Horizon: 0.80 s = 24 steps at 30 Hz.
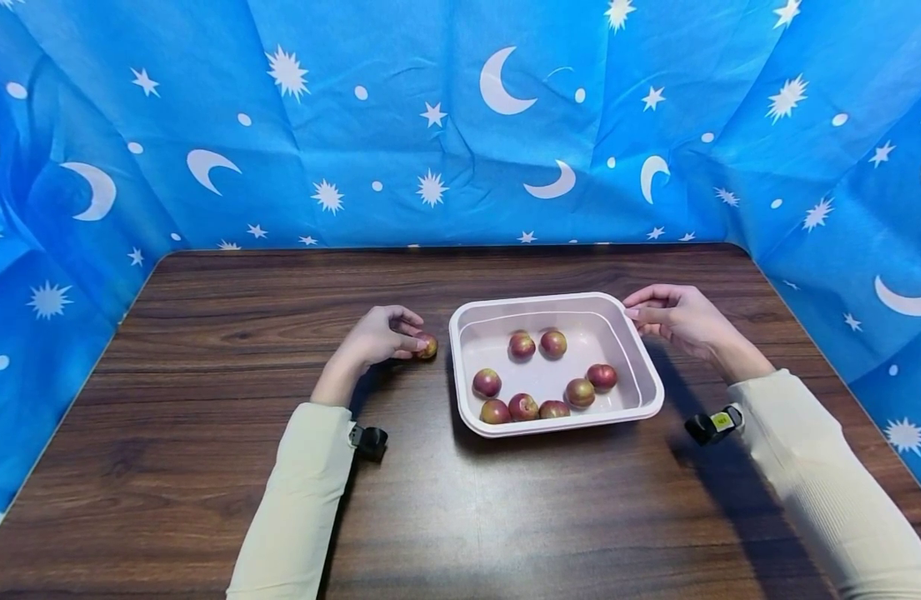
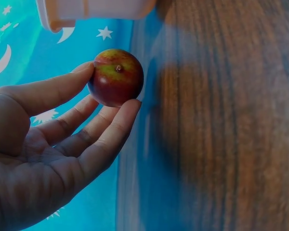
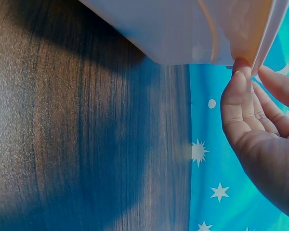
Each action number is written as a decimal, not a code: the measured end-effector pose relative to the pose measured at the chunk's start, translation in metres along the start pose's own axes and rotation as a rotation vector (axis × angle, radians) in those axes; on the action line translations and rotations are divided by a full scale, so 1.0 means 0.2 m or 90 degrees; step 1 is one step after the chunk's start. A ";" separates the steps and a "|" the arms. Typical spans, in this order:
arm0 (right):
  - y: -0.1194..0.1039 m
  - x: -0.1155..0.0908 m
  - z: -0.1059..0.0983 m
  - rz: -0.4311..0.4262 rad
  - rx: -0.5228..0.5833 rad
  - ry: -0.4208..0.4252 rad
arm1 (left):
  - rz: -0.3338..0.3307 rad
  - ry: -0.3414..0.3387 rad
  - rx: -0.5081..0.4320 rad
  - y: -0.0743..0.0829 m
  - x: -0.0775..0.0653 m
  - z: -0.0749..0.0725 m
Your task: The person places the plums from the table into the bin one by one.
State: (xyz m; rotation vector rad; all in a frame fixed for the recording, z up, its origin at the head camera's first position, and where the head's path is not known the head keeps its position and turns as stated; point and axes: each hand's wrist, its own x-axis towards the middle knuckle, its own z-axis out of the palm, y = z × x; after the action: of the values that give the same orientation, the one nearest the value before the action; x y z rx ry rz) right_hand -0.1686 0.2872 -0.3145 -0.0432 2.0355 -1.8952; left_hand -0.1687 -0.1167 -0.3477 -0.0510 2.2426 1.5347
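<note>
My left hand (image 1: 381, 337) pinches a red-and-green plum (image 2: 116, 79) between thumb and fingertips, just left of a white plastic tub (image 1: 535, 428). In the left wrist view the plum's stem end faces the camera, and the tub's rim shows above it. Several more plums (image 1: 523, 407) lie inside the tub, most of them along its near side and two farther back. At the tub's far right corner, my right hand (image 1: 681, 321) grips the rim, as the right wrist view also shows, with thumb and fingers on either side of the rim (image 3: 265, 41).
The tub stands on a dark wood-grain table (image 1: 205, 467). A blue cloth (image 1: 400, 125) with white moons and stars hangs behind the table and along both sides. Black devices are strapped at the left wrist (image 1: 370, 442) and the right wrist (image 1: 711, 425).
</note>
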 end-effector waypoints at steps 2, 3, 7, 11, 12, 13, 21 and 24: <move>0.00 0.00 0.00 -0.002 0.012 -0.002 | 0.000 0.002 0.000 0.01 -0.01 -0.01; 0.00 0.00 0.00 -0.001 0.015 -0.002 | 0.000 0.003 -0.002 0.01 -0.01 -0.01; 0.00 0.00 0.01 -0.002 0.018 0.001 | 0.001 0.006 -0.007 0.03 -0.03 -0.02; 0.00 0.00 0.01 -0.007 0.018 -0.001 | 0.004 0.012 -0.005 0.04 -0.04 -0.02; 0.00 0.00 0.01 -0.009 0.017 -0.002 | 0.008 0.013 -0.003 0.04 -0.05 -0.02; 0.00 0.00 0.01 -0.011 0.018 -0.004 | 0.011 0.015 -0.005 0.04 -0.05 -0.02; 0.01 0.00 0.01 -0.015 0.015 -0.010 | 0.040 0.024 0.005 0.08 -0.08 -0.03; 0.00 0.00 0.01 -0.015 0.018 -0.010 | 0.050 0.025 0.006 0.10 -0.09 -0.03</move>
State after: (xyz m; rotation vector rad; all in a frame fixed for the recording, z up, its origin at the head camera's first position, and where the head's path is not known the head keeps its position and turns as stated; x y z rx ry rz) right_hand -0.1686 0.2860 -0.3152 -0.0740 2.0054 -1.9320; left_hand -0.1596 -0.1184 -0.3226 0.0098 2.3076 1.5752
